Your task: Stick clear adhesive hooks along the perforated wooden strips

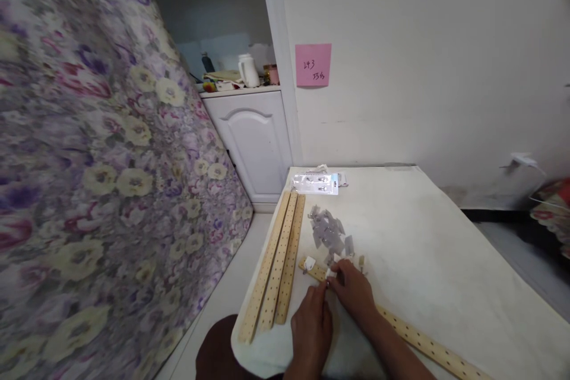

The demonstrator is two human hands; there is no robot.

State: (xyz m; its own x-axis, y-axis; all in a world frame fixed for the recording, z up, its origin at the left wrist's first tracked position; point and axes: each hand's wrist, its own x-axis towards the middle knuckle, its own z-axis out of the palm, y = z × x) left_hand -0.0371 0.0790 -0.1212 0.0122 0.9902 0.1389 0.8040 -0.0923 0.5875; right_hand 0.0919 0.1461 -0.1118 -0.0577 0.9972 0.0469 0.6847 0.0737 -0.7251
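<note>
My left hand (312,323) is closed, its fingertips pressed to the near edge of a perforated wooden strip (418,338). What it pinches there is too small to make out. My right hand (354,290) reaches over the same strip and pinches a small white piece (330,274), close to my left fingertips. The strip runs diagonally beneath both hands, partly hidden by the right forearm. Near its far end sits another white piece (309,262) with a bit of metal under it. Just beyond the hands lies a pile of small grey, clear-looking packets (328,230).
Three more perforated wooden strips (278,261) lie side by side along the table's left edge. Clear packaging (315,184) with small metal parts lies at the table's back. A floral curtain (111,160) hangs at left, and a white cabinet (253,142) stands behind.
</note>
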